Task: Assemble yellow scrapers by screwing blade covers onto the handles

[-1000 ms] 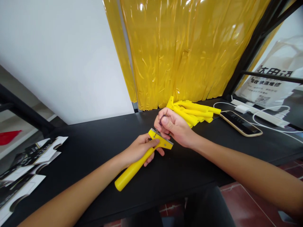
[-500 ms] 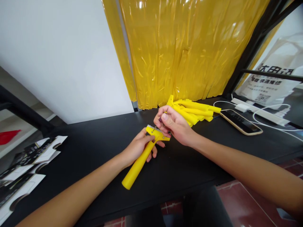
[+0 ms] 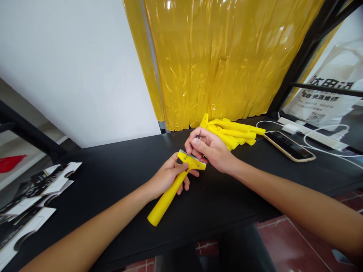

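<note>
A yellow scraper (image 3: 169, 198) lies slantwise in my left hand (image 3: 167, 175), its thumb on the neck and its fingers beneath. Its wide head points away from me, with a metal strip along the far edge and two small screws on its face. Pinched in my right hand (image 3: 211, 149) is a small screwdriver (image 3: 197, 137) with a dark end. Its thin shaft slants down to the left screw of the head; whether the tip sits in the screw is too small to tell. Behind my right hand lies a pile of yellow scraper handles (image 3: 235, 130).
A phone (image 3: 289, 146) lies on the black table (image 3: 113, 166) at right, near a white power strip (image 3: 317, 135) with cables. Printed cardboard pieces (image 3: 39, 192) are stacked at left. Yellow plastic strips (image 3: 215, 64) hang behind the table.
The scraper's head and my left hand have shifted slightly right. My right hand has turned a little around the screwdriver, whose dark end now shows above the fingers.
</note>
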A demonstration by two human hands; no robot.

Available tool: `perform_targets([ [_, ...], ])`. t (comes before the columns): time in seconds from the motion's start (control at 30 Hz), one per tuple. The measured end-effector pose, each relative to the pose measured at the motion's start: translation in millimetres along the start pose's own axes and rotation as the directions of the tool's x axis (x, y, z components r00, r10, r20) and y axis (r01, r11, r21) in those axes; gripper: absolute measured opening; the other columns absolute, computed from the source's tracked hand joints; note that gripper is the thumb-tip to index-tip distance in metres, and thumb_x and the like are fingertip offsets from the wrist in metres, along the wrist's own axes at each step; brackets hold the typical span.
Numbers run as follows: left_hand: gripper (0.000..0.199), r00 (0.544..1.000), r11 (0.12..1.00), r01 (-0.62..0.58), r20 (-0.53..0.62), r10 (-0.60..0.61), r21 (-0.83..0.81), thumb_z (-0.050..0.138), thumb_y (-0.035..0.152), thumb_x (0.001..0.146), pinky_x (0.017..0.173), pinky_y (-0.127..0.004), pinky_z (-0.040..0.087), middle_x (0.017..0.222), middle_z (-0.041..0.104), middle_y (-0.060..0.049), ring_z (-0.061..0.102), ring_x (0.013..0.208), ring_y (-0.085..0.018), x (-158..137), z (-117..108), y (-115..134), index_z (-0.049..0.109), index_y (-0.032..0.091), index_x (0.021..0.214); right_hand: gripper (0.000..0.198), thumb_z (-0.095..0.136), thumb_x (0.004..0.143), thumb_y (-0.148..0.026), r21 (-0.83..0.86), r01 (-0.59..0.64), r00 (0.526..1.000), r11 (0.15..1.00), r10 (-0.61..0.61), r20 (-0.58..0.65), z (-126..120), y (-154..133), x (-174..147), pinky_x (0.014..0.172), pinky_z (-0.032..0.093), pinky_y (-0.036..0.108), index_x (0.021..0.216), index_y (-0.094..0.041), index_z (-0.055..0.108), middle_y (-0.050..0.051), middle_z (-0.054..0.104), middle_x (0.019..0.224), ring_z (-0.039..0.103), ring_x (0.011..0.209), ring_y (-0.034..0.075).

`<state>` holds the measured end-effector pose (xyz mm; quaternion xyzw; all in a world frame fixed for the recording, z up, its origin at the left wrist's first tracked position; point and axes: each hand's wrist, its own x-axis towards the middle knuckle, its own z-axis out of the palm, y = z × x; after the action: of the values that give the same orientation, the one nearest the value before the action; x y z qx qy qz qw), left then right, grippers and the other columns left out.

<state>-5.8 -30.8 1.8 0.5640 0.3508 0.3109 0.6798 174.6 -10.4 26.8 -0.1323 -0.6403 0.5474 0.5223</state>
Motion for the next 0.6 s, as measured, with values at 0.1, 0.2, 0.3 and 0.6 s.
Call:
perform_targets([
  [0.1,0.024,1.0,1.0,-0.004,0.015,0.004,0.02,0.054,0.03,0.097,0.034,-0.02,0.045,0.094,0.073,-0.011,0.065,0.049,-0.016,0.1,0.5,-1.0,0.039,0.021,0.113,0.025,0.055,0.099,-0.04,-0.043,0.001,1.0,0.999,0.0,0.02,0.0,-3.6,0.1,0.04,0.029,0.016,0.095,-0.016,0.06,0.003,0.065,0.09,0.039,0.051,0.004],
  [0.2,0.024,1.0,1.0,0.002,0.014,-0.002,0.027,0.054,0.03,0.097,0.034,-0.02,0.045,0.095,0.073,-0.012,0.065,0.049,-0.016,-0.3,1.3,-1.1,0.039,0.02,0.113,0.028,0.048,0.101,-0.044,0.004,-0.026,1.0,1.0,0.026,-0.003,-0.1,-4.8,0.0,0.039,0.027,0.017,0.105,-0.018,0.06,0.002,0.062,0.087,0.036,0.049,0.004],
  [0.3,0.023,1.0,1.0,0.01,0.004,-0.01,0.024,0.053,0.029,0.097,0.035,-0.019,0.045,0.094,0.073,-0.011,0.065,0.05,-0.016,-0.9,2.0,0.0,0.039,0.021,0.112,0.024,0.05,0.101,-0.045,0.065,-0.038,0.999,0.997,0.04,-0.035,-0.5,-2.9,-0.1,0.039,0.029,0.018,0.107,-0.022,0.053,-0.002,0.06,0.078,0.035,0.047,0.006],
  [0.6,0.022,1.0,1.0,0.005,-0.004,-0.005,0.03,0.053,0.03,0.097,0.035,-0.02,0.045,0.094,0.072,-0.012,0.065,0.05,-0.016,-1.1,2.3,0.8,0.04,0.02,0.11,0.033,0.046,0.102,-0.044,-0.037,-0.001,1.0,0.999,0.001,0.012,-2.3,-3.8,-0.8,0.04,0.032,0.018,0.1,-0.016,0.063,0.004,0.065,0.092,0.039,0.051,0.005],
])
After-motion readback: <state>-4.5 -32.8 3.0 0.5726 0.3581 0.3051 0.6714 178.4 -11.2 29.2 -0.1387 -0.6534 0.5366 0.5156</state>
